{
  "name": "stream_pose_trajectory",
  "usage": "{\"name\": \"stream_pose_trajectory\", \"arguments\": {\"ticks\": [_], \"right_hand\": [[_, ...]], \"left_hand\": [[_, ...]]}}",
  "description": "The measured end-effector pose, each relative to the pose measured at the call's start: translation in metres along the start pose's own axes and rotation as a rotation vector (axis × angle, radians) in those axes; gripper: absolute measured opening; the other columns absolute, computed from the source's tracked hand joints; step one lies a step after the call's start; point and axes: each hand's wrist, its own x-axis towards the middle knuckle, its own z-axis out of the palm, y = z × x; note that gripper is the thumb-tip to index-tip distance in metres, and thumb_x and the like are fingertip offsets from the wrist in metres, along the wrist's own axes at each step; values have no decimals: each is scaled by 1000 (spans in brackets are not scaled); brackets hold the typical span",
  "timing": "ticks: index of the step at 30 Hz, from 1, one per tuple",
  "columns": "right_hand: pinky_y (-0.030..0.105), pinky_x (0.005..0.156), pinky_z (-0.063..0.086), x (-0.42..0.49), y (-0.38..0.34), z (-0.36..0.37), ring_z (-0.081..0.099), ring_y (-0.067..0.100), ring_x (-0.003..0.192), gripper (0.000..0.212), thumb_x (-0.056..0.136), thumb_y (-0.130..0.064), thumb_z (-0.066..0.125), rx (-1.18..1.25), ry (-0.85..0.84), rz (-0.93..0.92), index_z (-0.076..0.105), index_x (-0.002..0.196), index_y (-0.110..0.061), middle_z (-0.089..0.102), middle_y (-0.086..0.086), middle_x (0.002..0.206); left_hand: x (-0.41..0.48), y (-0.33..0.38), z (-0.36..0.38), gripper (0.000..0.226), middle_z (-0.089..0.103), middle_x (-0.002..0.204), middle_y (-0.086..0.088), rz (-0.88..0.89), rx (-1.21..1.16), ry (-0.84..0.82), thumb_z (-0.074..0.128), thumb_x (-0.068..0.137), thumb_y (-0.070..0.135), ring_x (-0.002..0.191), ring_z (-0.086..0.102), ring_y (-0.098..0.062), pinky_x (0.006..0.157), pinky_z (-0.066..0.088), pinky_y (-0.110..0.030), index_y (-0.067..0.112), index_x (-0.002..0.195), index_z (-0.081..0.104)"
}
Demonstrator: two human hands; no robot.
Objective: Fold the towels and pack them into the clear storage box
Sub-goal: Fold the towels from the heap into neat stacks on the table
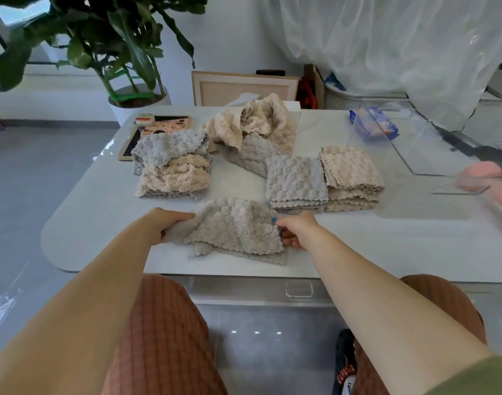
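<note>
A crumpled grey towel (232,229) lies near the front edge of the white table (101,223). My left hand (167,223) grips its left edge and my right hand (297,228) grips its right edge. Behind it stand two folded stacks, a grey one (295,181) and a beige one (351,175). Unfolded towels lie further back: a grey and beige heap (170,169) at the left and a beige and grey heap (255,129) in the middle. The clear storage box (432,155) sits at the right of the table.
A blue packet (375,125) shows through the clear box, and pink cloth (483,172) lies at the far right. A tablet and pink case (158,128) rest at the back left. A potted plant (124,67) and a framed board (244,88) stand behind the table.
</note>
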Motion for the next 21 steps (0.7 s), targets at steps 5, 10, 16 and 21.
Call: {"name": "stream_pose_trajectory", "arguments": {"ticks": [5, 10, 16, 21], "right_hand": [[16, 31, 36, -3, -2, 7, 55, 17, 42, 24, 81, -15, 73, 4, 75, -47, 53, 72, -5, 61, 10, 64], [17, 37, 35, -8, -3, 19, 52, 18, 42, 15, 78, -13, 67, -91, 65, -153, 56, 69, -7, 59, 8, 59], [29, 58, 33, -10, 2, 17, 46, 15, 63, 15, 85, -11, 55, 83, 202, -310, 45, 74, -14, 53, -3, 67], [29, 56, 36, -5, 6, 22, 46, 12, 67, 23, 91, -9, 52, 235, 242, -311, 39, 109, -13, 50, 3, 90]], "left_hand": [[-5, 1, 1, 12, 69, 81, -2, -37, -179, -260, 67, 85, 9, 59, 64, -8, 54, 55, -17, 4, 96, 66], [-16, 3, 11, 44, 67, 83, -9, 174, -368, -268, 46, 93, -10, 58, 67, -13, 44, 53, -20, 27, 115, 57], [-9, -12, -2, 43, 63, 65, 0, 354, -240, 132, 52, 87, -5, 49, 54, -9, 42, 42, -17, 24, 117, 63], [-13, -19, 4, 29, 61, 99, -7, 448, -244, 211, 53, 94, 8, 79, 60, -5, 67, 46, -16, 12, 122, 62]]}}
